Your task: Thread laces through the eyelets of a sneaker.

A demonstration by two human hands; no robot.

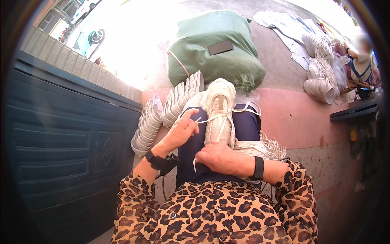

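One cream shoe [213,131], long axis fore-and-aft, toe end unclear, right hand [222,157] pinching lace [195,166], left hand [182,131], grip unclear

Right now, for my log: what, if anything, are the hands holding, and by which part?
The right hand holds a lace, the grip near its end. The left hand is by a lace tip; whether it's held is unclear.

We were in what looked like a makeshift shoe workshop, partly open to the street. Left of the green sack [213,34] stood a dark panelled door [69,150], with a parked white car [84,11] beyond. Stacks of nested grey pieces [147,127] lay just beside the sack; well to its right, we saw corded bundles [320,83] and another person [361,67].
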